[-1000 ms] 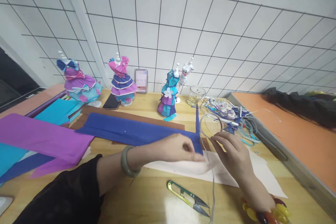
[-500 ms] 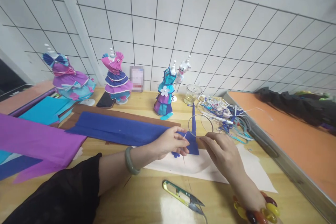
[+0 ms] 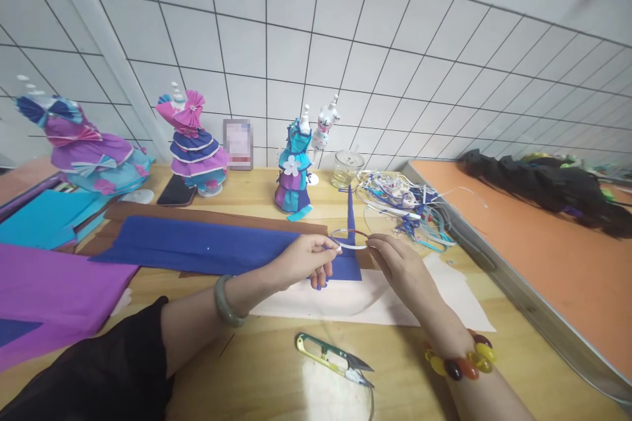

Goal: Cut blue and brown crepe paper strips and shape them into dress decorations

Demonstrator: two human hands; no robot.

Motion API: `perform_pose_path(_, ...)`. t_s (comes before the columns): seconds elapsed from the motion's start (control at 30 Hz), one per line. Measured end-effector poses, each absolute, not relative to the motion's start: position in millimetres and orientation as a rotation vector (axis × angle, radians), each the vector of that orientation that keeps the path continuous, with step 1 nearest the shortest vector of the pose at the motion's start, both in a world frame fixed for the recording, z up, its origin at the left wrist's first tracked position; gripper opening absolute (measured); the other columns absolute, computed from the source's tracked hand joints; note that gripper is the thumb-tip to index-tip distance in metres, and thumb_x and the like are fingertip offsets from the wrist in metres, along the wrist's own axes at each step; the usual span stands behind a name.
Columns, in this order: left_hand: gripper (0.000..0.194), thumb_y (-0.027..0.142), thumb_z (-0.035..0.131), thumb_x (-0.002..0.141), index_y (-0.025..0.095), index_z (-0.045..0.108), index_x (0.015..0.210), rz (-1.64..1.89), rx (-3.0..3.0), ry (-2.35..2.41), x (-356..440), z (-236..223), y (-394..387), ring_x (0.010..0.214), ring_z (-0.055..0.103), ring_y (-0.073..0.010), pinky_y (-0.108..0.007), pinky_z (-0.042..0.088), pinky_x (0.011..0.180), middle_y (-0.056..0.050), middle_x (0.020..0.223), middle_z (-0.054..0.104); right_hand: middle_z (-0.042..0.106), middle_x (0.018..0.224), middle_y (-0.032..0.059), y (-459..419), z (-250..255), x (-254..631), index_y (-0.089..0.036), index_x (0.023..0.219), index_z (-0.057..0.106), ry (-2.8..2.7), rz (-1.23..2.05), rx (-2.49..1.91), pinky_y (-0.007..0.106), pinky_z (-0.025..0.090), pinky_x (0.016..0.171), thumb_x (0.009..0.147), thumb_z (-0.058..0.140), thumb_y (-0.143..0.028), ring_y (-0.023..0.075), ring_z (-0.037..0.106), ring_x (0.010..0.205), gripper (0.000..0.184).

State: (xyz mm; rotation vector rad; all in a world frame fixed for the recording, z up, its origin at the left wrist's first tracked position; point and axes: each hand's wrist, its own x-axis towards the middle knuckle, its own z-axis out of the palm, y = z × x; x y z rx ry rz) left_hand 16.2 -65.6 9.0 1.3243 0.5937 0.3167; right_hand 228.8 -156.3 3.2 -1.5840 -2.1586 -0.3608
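The thin ring (image 3: 354,247) hangs in the air between the two hands, now tipped nearly flat; half a second ago it stood up as an open circle, pinched by the right hand alone. The left hand (image 3: 320,262) has since come across to meet it, its thumb and finger closed on the near-left edge, while the right grip (image 3: 380,247) is clenched on the opposite edge. The ring thus appears steadied from both sides. A blue scrap (image 3: 322,287) shows just below the left fingers; whether they hold it, I cannot tell.

Under the grip lie a pale sheet (image 3: 340,302) and, stretching leftward, a blue cloth (image 3: 197,247) over a brown sheet (image 3: 247,219). Nearer the person than either grip, the snips (image 3: 320,360) rest on the wooden table (image 3: 237,355). Beyond the right hand sit a ribbon tangle (image 3: 395,194) and a glass jar (image 3: 348,171). Farther off, behind the left hand, stands a small dressed form (image 3: 292,184), with a barer white form (image 3: 326,122) behind it. An orange surface (image 3: 508,237) flanks the right side, and a tiled wall (image 3: 375,46) closes the back.
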Motion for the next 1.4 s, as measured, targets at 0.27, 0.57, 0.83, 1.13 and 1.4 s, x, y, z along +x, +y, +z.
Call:
perform_pose_path(0.27, 0.032, 0.038, 0.062, 0.069, 0.010, 0.062, 0.084, 0.277, 1.400, 0.672, 17, 16, -67, 0.066, 0.061, -0.0150, -0.020, 0.045, 0.041, -0.011, 0.088, 0.062, 0.061, 0.099, 0.0114, -150, -4, 237, -0.017, 0.100, 0.055, -2.137, -0.248, -1.667, 0.035, 0.047, 0.075, 0.088, 0.041, -0.015, 0.0216, 0.057, 0.090, 0.019)
perform_pose_path(0.57, 0.034, 0.042, 0.064, 0.066, 0.008, 0.066, 0.075, 0.183, 1.436, 0.693, 16, 10, -62, 0.054, 0.053, -0.0107, -0.019, 0.039, 0.039, -0.007, 0.066, 0.061, 0.060, 0.102, 0.0120, -148, -8, 240, -0.016, 0.105, 0.057, -2.134, -0.206, -1.735, 0.037, 0.045, 0.079, 0.087, 0.041, -0.014, 0.0225, 0.055, 0.093, 0.024)
perform_pose_path(0.83, 0.037, 0.041, 0.069, 0.062, 0.011, 0.064, 0.083, 0.171, 1.311, 0.639, 13, 4, -55, 0.062, 0.059, -0.0134, -0.017, 0.037, 0.041, -0.008, 0.071, 0.064, 0.063, 0.089, 0.0072, -166, 35, 212, -0.019, 0.092, 0.060, -1.975, 0.211, -1.664, 0.030, 0.046, 0.071, 0.086, 0.043, -0.021, 0.0174, 0.058, 0.080, 0.018)
perform_pose_path(1.13, 0.035, 0.038, 0.071, 0.062, 0.011, 0.063, 0.083, 0.228, 1.226, 0.585, 12, -1, -49, 0.072, 0.062, -0.0171, -0.017, 0.038, 0.041, -0.010, 0.082, 0.064, 0.060, 0.071, 0.0004, -210, 39, 143, -0.019, 0.070, 0.056, -2.257, 0.906, -1.837, 0.022, 0.034, 0.056, 0.077, 0.053, -0.019, 0.0119, 0.051, 0.061, 0.007)
perform_pose_path(1.4, 0.031, 0.029, 0.076, 0.059, 0.008, 0.064, 0.078, 0.256, 1.084, 0.516, 12, -5, -47, 0.072, 0.063, -0.0168, -0.028, 0.050, 0.064, -0.009, 0.074, 0.065, 0.059, 0.068, -0.0014, -239, 31, 136, -0.018, 0.069, 0.050, -2.001, 1.017, -1.995, 0.020, 0.033, 0.054, 0.070, 0.047, -0.010, 0.0108, 0.049, 0.060, 0.010)
